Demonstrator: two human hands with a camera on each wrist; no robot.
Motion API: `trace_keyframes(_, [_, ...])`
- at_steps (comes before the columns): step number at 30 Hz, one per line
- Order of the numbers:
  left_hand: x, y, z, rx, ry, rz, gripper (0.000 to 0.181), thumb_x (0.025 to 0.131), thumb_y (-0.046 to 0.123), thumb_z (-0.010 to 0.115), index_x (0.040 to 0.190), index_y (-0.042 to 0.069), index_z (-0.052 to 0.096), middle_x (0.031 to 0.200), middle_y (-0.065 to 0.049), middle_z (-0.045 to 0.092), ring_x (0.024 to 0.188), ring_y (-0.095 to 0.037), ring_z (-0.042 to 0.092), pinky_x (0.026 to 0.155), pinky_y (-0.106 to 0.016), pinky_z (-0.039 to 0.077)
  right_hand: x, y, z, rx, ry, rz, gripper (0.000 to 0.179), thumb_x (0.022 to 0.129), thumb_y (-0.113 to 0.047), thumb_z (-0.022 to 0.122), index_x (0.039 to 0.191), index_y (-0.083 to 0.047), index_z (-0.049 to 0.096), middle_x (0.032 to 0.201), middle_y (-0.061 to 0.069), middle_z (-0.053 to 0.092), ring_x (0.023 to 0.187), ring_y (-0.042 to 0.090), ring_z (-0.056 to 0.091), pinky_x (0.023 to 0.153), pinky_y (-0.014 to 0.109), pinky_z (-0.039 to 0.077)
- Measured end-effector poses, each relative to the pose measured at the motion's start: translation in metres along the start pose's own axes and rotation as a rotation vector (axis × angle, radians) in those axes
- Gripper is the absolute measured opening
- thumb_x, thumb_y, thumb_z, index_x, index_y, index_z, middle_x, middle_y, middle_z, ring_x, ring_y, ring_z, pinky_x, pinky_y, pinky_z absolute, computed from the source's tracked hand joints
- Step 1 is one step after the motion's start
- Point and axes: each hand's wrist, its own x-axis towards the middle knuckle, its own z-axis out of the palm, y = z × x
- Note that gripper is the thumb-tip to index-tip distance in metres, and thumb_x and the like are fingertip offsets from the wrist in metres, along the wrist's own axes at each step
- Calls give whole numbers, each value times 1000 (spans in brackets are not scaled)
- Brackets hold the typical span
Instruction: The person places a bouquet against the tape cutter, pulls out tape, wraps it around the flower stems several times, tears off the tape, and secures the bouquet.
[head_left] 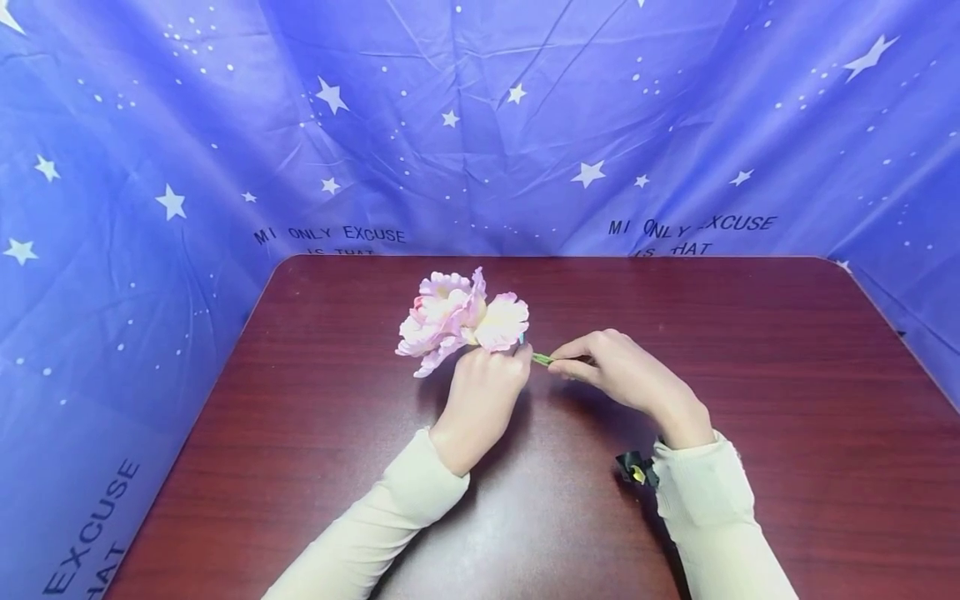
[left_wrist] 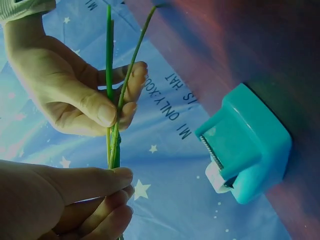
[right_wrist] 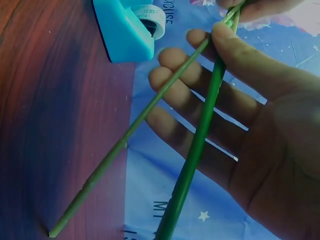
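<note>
Pink-and-cream flowers (head_left: 450, 317) lean to the left in the head view, above my left hand (head_left: 483, 392). That hand pinches their green stems between thumb and fingers, as the left wrist view shows at the hand (left_wrist: 75, 200). My right hand (head_left: 637, 375) pinches the same stems farther down, with thumb and index finger; its other fingers are spread loosely behind. Past this pinch, a thick bright green stem (right_wrist: 192, 155) and a thinner olive stem (right_wrist: 115, 152) splay apart. Blossoms appear only partly in the right wrist view.
A teal tape dispenser (left_wrist: 255, 145) with a white roll stands on the dark red wooden table (head_left: 300, 467), mostly hidden by my left hand in the head view. A small black item with yellow (head_left: 636, 469) lies by my right sleeve. Blue star-printed cloth (head_left: 465, 150) surrounds the table.
</note>
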Motion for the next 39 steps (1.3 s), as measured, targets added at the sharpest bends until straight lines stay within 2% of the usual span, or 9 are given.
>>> trace_keyframes(8, [-6,-2,-3,-34,-13,-21,24,71,1,76,65,16,59,53,5,58,49,-17,57,41,-27,41,5,-1,6,60,-73,-53,13,98,-19,62,90,-16,72,75,-6,68,71,14,64,69,28,51])
trace_keyframes(16, [-16,-7,-4,-26,-37,-33,23,72,-2,74,68,15,59,58,3,60,52,-18,57,43,-28,42,9,-3,16,64,-76,-100,12,98,-18,62,94,-15,72,73,-5,68,72,14,66,72,29,52])
trace_keyframes(24, [-24,-15,-1,-47,-63,-50,18,74,0,72,71,13,61,67,2,68,57,-19,59,44,-31,42,13,-6,23,98,-114,-79,12,99,-19,61,94,-14,71,72,-2,67,70,12,64,72,27,51])
trace_keyframes(30, [-32,-22,2,-54,-59,-36,15,76,-1,71,75,12,64,70,2,66,66,-20,58,46,-30,43,17,-7,29,98,-123,-86,14,99,-20,60,88,-15,66,67,-1,59,61,4,52,63,25,47])
trace_keyframes(35, [-33,-24,4,-53,-48,-11,14,76,-3,70,75,11,66,68,1,63,68,-19,53,47,-28,42,18,-7,32,120,-125,-89,15,100,-19,59,87,-15,65,67,-3,57,59,5,51,60,24,45])
trace_keyframes(39, [-31,-24,4,-42,-43,19,14,74,-3,72,73,10,66,68,1,62,72,-19,53,54,-27,43,19,-5,33,130,-120,-97,17,100,-19,58,84,-15,63,66,-8,52,60,3,49,60,23,44])
